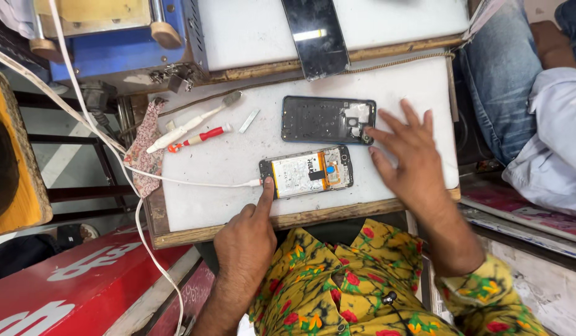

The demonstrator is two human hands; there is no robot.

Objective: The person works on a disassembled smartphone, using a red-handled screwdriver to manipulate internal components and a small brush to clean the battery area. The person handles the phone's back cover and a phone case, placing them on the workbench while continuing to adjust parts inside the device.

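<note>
An opened phone (pixel 308 172) lies on the white work board (pixel 219 162), its battery and circuit board showing, with a white cable (pixel 195 183) plugged into its left end. My left hand (pixel 247 239) presses one finger on the phone's lower left corner. Just behind it lies the dark back cover (pixel 322 119), inner side up. My right hand (pixel 409 158) hovers with fingers spread at the right, its fingertips at the cover's right end. It holds nothing.
A toothbrush (pixel 191 122), a red-handled screwdriver (pixel 201 137) and a small metal strip (pixel 249 120) lie at the board's left. A dark phone screen (pixel 316 34) rests on the raised white surface behind. A blue machine (pixel 114 43) stands back left; another person's jeans (pixel 502 87) are at right.
</note>
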